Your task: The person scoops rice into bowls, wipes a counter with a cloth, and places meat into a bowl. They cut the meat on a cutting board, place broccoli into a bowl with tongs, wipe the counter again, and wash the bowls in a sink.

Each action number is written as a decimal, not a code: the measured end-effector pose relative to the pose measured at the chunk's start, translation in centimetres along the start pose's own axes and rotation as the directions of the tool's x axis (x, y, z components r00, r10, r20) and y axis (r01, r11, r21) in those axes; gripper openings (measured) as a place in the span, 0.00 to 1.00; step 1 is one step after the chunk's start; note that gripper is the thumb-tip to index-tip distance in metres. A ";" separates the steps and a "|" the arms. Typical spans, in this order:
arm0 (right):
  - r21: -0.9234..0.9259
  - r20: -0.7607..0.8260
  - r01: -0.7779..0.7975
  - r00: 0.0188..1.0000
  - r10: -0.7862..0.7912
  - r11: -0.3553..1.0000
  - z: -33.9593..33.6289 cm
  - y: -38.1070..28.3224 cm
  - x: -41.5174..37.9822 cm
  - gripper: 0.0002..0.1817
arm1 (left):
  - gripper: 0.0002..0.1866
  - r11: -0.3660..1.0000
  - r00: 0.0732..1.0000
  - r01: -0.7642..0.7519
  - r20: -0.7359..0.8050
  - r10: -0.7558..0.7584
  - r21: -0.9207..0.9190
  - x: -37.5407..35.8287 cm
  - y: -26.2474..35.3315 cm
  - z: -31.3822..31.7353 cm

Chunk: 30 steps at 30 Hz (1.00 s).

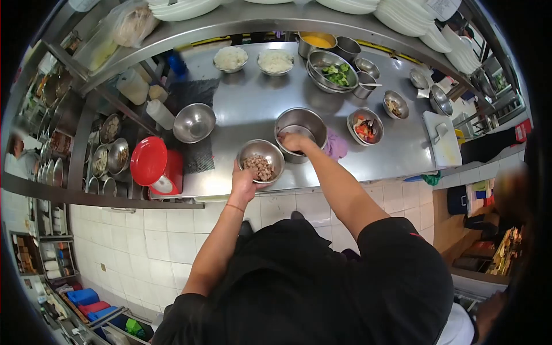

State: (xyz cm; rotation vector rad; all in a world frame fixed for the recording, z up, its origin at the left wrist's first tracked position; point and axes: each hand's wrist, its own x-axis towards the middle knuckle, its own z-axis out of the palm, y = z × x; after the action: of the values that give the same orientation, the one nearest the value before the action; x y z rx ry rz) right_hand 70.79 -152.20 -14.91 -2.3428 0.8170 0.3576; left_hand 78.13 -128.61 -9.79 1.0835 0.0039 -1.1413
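Note:
My left hand (244,181) grips the near rim of a small steel bowl (256,152) filled with brownish meat pieces (259,167), at the front edge of the steel counter (253,103). My right hand (295,141) reaches down into a deeper steel bowl (301,122) just right of it; the fingers are bunched inside and what they hold is hidden. A pink cloth (336,146) lies beside that bowl.
On the counter stand an empty steel bowl (194,122), a bowl of chopped vegetables (365,127), a broccoli bowl (333,70), two bowls of rice (230,58), a pot of yellow liquid (317,41) and a white cutting board (441,138). A red lidded tub (152,164) sits left.

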 end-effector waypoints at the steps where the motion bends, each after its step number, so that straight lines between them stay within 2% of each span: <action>1: 0.010 0.000 -0.007 1.000 0.007 1.000 -0.4 -0.2 -0.7 0.24 | 0.42 0.999 0.999 -0.003 -0.031 0.004 0.032 -0.5 0.0 0.4; 3: 0.054 0.286 0.052 0.956 -0.065 0.997 -2.9 -0.9 -2.3 0.25 | 0.42 0.999 0.999 -0.004 -0.037 0.005 0.043 -1.4 0.1 1.0; 4: 0.056 0.276 0.050 0.959 -0.064 0.997 -3.5 -0.7 -2.2 0.25 | 0.41 0.999 0.999 -0.015 -0.049 0.017 0.041 -1.4 0.2 1.3; 6: -0.148 0.205 0.057 0.978 -0.026 0.987 -3.4 -0.5 -2.3 0.24 | 0.40 1.000 1.000 -0.012 -0.023 0.012 0.019 -1.4 -0.1 1.5; 7: -0.143 0.206 0.060 0.978 -0.029 0.988 -2.9 -0.6 -2.5 0.24 | 0.40 1.000 1.000 -0.013 0.005 0.013 -0.002 -1.5 -0.2 1.5; 10: 0.301 0.118 -0.104 0.990 0.071 0.948 -1.9 -1.0 -3.0 0.21 | 0.39 1.000 1.000 -0.015 -0.027 0.015 -0.001 -1.8 0.2 2.2; 11: 0.547 0.219 -0.264 0.961 0.169 0.795 -1.6 -1.0 -2.4 0.15 | 0.42 0.999 1.000 -0.029 -0.005 0.029 0.038 -2.2 0.6 2.5; 12: 0.549 0.205 -0.253 0.965 0.164 0.797 -1.8 -0.6 -2.1 0.15 | 0.42 0.998 0.999 -0.041 0.003 0.041 0.042 -2.2 0.8 2.8; 14: 0.844 0.265 -0.320 0.947 0.184 0.430 -2.3 -0.5 -2.8 0.10 | 0.42 0.997 0.998 -0.062 0.019 0.061 0.048 -2.5 0.9 2.9; 15: 0.927 0.284 -0.308 0.949 0.136 0.215 -1.7 0.7 -1.4 0.08 | 0.42 0.997 0.998 -0.062 0.012 0.062 0.046 -2.3 0.9 3.0; 16: 0.914 0.357 -0.355 0.934 0.028 0.194 -1.4 3.9 1.0 0.08 | 0.42 0.997 0.998 -0.066 0.012 0.065 0.047 -2.2 1.0 3.3; 18: 0.941 0.337 -0.338 0.941 0.038 0.016 -5.1 0.4 -3.3 0.09 | 0.42 0.997 0.998 -0.062 0.030 0.060 0.054 -2.4 1.3 3.6; 20: 0.931 0.362 -0.358 0.931 -0.053 0.072 -8.2 -1.0 -5.0 0.12 | 0.41 0.997 0.998 -0.063 0.008 0.063 0.045 -2.2 1.3 3.4; 22: 0.933 0.275 -0.258 0.961 -0.032 0.250 -9.9 -3.3 -6.2 0.11 | 0.41 0.997 0.997 -0.071 -0.014 0.071 0.036 -1.9 1.3 3.3; 23: 0.930 0.284 -0.265 0.958 -0.041 0.254 -9.5 -4.5 -6.1 0.11 | 0.40 0.996 0.997 -0.079 -0.011 0.080 0.043 -1.9 1.3 3.2; 25: 0.849 0.216 -0.124 0.969 -0.123 0.514 -8.2 -7.4 -6.1 0.11 | 0.39 0.996 0.997 -0.080 -0.011 0.081 0.036 -1.8 1.3 3.1; 26: 0.847 0.220 -0.124 0.967 -0.128 0.517 -7.9 -8.9 -6.7 0.11 | 0.39 0.996 0.996 -0.084 -0.016 0.085 0.033 -1.8 1.3 3.0; 27: 0.655 0.133 0.048 0.975 -0.178 0.754 -7.4 -10.4 -7.5 0.11 | 0.39 0.996 0.996 -0.079 -0.028 0.081 0.042 -1.9 1.3 2.9; 28: 0.382 0.066 0.213 0.964 -0.256 0.899 -7.1 -11.2 -7.8 0.10 | 0.38 0.996 0.996 -0.075 -0.043 0.077 0.052 -2.1 1.4 2.7; 29: 0.383 0.074 0.220 0.961 -0.267 0.897 -7.0 -10.9 -7.0 0.10 | 0.38 0.996 0.995 -0.080 -0.055 0.082 0.050 -2.3 1.4 2.6; 30: 0.264 -0.116 0.381 0.925 -0.363 0.886 -6.8 -10.3 -5.6 0.10 | 0.38 0.992 0.992 -0.103 -0.062 0.107 0.066 -2.7 1.4 2.2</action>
State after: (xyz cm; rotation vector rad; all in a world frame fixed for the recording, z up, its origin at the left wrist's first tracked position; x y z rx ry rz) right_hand 73.27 -147.60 -2.45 -2.1830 0.3959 -0.0013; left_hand 76.78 -128.21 -6.30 1.1630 -0.0379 -1.0170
